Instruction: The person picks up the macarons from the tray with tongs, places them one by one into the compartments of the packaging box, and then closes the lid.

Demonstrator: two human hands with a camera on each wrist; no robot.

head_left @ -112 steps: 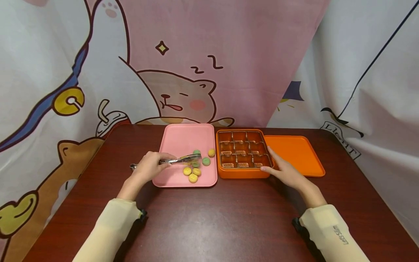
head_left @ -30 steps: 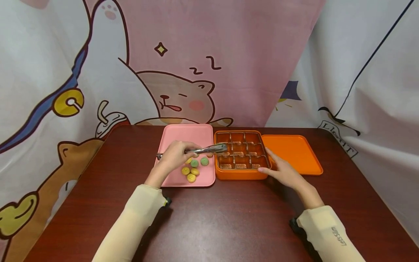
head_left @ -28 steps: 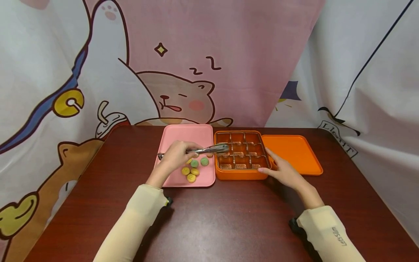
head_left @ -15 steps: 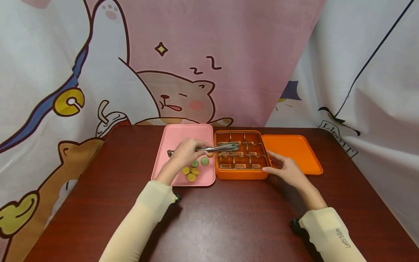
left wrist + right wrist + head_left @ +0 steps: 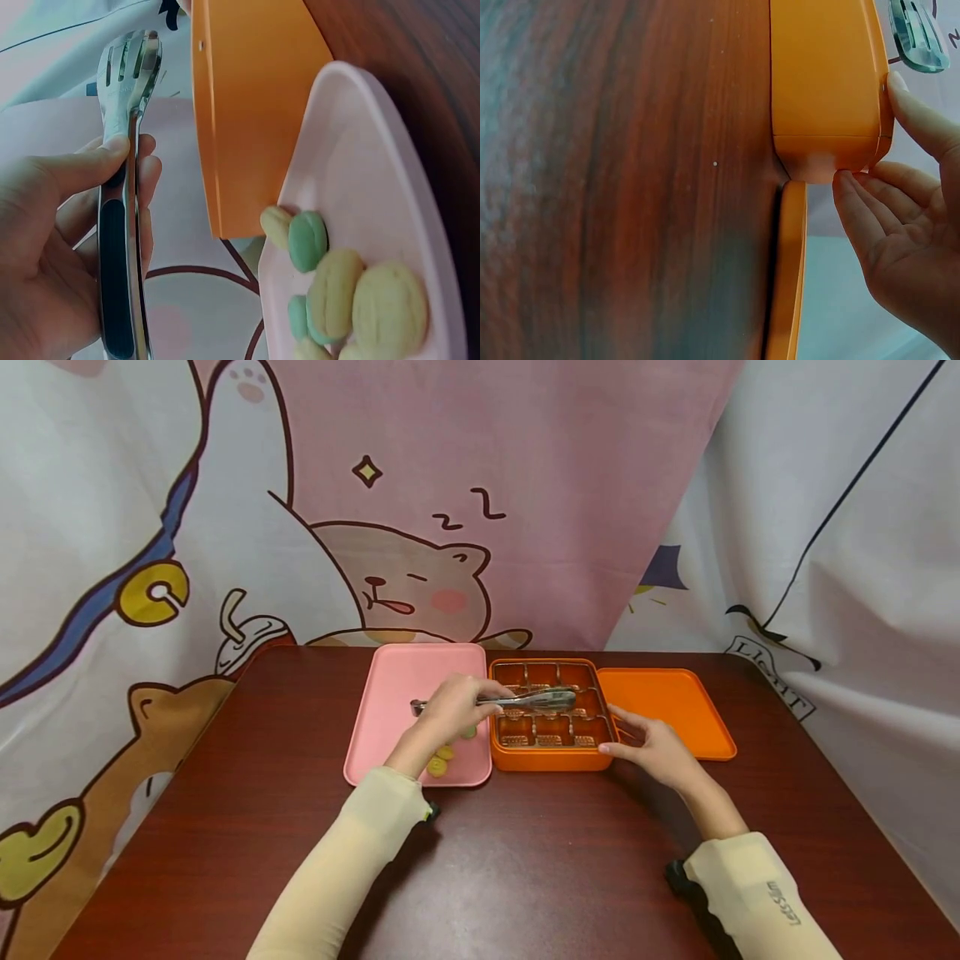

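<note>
Along the far edge of the tabletop (image 5: pixel 487 868) lie a pink tray (image 5: pixel 420 668) and, just beside its right edge, an orange nine-compartment box (image 5: pixel 551 761). The right hand (image 5: pixel 656 753), thumb and fingers spread, touches the box's near right corner; the left hand (image 5: pixel 453 708) grips metal tongs (image 5: pixel 545 698), best kept level above the box; whether their tips hold anything is unclear. Macarons (image 5: pixel 437 767) lie toward the tray's near right corner.

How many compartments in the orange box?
9: three rows of three inside the orange box. Tongs partly cover the middle row; none looks fully hidden.
</note>
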